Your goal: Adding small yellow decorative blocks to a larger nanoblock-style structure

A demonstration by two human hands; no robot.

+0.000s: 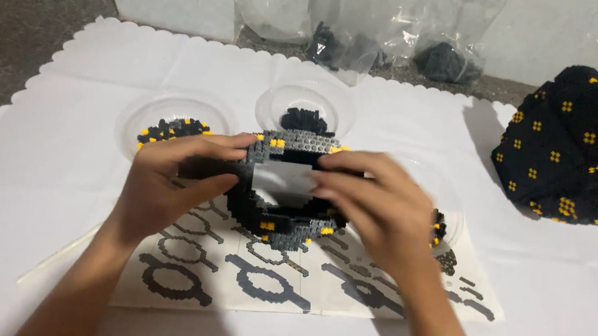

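Note:
A ring-shaped assembly of small grey, black and yellow building blocks (285, 229) is held upright over a printed instruction sheet (265, 283). My left hand (168, 184) grips its left side, thumb in front and fingers curled over the top. My right hand (376, 206) grips the right side, with its fingers reaching across the ring's open middle. Through that opening the white table cover shows.
Three clear plastic bowls hold loose blocks: one at the left (170, 121), one behind the ring (305, 106), one partly hidden under my right hand (449, 221). A large black dome-shaped block build with yellow dots (582, 150) sits at the right. Clear plastic bags (373, 28) lie at the back.

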